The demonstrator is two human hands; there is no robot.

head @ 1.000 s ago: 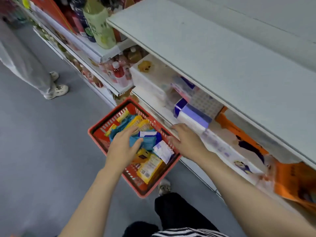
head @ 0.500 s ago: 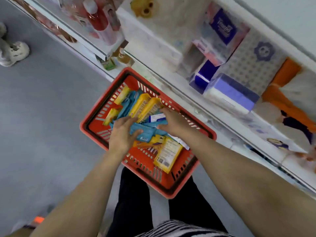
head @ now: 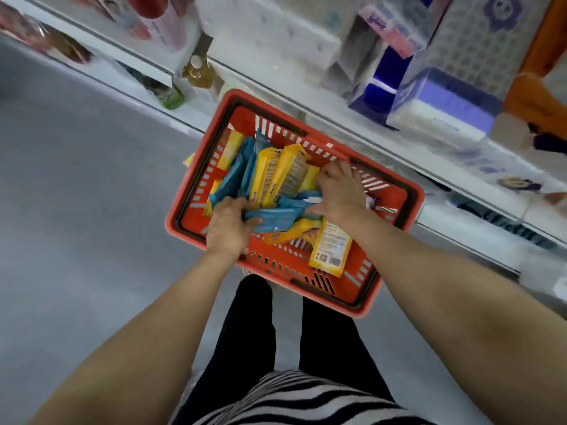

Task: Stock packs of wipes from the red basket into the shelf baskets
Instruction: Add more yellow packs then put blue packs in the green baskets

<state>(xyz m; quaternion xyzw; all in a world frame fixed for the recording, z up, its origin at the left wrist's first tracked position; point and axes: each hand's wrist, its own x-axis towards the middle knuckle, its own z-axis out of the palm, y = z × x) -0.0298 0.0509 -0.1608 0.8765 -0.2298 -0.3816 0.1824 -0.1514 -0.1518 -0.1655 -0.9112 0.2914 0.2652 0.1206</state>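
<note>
Standing open-topped on the grey floor [head: 76,240], red basket [head: 395,185] crowded with upright wipe packs [head: 285,173]; shelf edge [head: 352,118] overhanging just beyond its far rim.
</note>
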